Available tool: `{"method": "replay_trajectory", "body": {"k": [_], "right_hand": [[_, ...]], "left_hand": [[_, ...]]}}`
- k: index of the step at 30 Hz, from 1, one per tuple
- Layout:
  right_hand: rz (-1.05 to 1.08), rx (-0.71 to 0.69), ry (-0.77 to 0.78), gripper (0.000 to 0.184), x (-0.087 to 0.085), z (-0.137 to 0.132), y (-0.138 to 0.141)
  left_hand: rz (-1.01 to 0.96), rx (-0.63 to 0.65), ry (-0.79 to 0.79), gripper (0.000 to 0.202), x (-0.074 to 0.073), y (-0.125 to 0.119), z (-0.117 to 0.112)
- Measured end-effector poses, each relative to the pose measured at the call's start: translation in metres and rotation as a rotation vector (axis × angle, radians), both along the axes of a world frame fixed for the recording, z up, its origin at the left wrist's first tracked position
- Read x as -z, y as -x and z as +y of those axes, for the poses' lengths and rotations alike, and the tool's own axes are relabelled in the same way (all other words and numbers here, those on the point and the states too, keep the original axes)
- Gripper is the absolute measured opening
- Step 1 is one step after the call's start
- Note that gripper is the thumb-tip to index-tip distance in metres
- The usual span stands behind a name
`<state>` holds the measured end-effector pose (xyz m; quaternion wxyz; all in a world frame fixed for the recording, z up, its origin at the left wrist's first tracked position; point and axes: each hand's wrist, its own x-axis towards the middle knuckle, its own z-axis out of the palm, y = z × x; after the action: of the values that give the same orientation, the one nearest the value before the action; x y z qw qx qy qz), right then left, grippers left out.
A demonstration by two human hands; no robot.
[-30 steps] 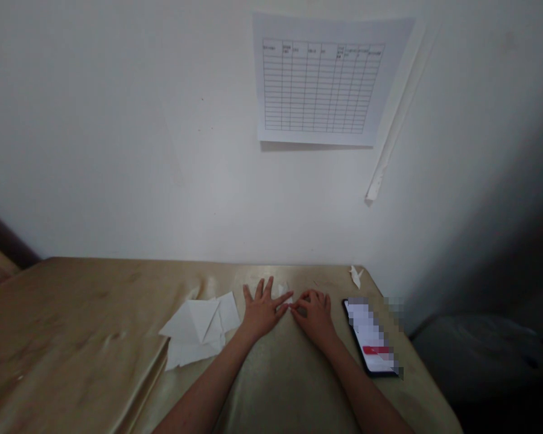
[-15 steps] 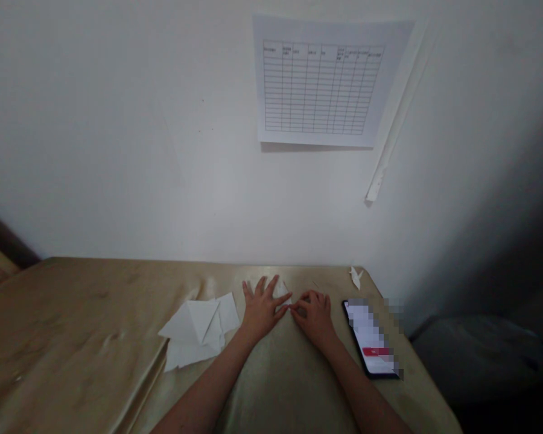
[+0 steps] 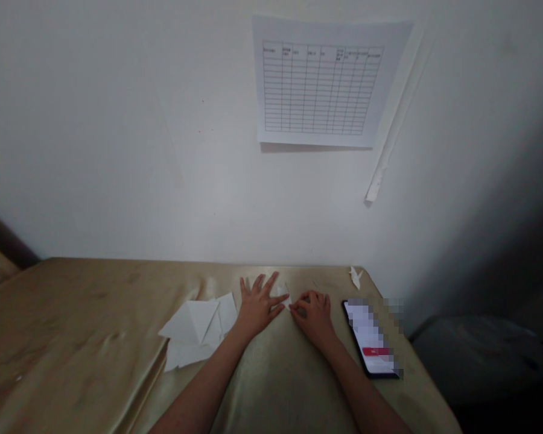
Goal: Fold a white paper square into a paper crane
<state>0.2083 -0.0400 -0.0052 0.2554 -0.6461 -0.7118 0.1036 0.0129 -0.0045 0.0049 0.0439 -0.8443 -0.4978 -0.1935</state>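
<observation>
A small piece of folded white paper (image 3: 282, 293) lies on the table between my two hands, partly covered by fingers. My left hand (image 3: 259, 306) rests with its fingers spread, its index finger and thumb reaching over the paper. On the other side, my right hand (image 3: 314, 314) has its thumb and index finger pinched together at the paper's lower right corner. The paper's exact fold cannot be made out.
Several white paper sheets (image 3: 194, 337) lie in a loose pile left of my left arm. A phone (image 3: 371, 340) with a lit screen is at the right. Behind it sits a small folded paper bird (image 3: 355, 277). A printed table sheet (image 3: 319, 90) hangs on the wall.
My left hand has shifted slightly left, its thumb and index finger moving away from my right fingertips, so more of the folded paper shows. My right hand stays nearly still.
</observation>
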Motion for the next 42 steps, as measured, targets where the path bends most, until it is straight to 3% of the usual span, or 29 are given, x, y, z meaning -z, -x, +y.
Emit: {"method": "replay_trajectory", "body": {"k": [21,27,34,42], "right_hand": [[-0.038,0.011,-0.015,0.015,0.0001,0.0003,0.0000],[-0.061,0.015,0.001,0.016,0.0008,0.0005,0.0004],[-0.044,0.015,0.001,0.015,-0.0011,-0.0008,0.0014],[-0.014,0.009,0.000,0.015,-0.0021,-0.0010,0.0007]], "left_hand": [[0.023,-0.225,0.139,0.040,0.0070,-0.0094,-0.0040],[0.028,-0.209,0.123,0.040,0.0087,-0.0084,-0.0029],[0.002,-0.050,0.083,0.037,0.0059,-0.0064,-0.0030],[-0.019,-0.123,0.167,0.043,0.0076,-0.0087,0.0046]]}}
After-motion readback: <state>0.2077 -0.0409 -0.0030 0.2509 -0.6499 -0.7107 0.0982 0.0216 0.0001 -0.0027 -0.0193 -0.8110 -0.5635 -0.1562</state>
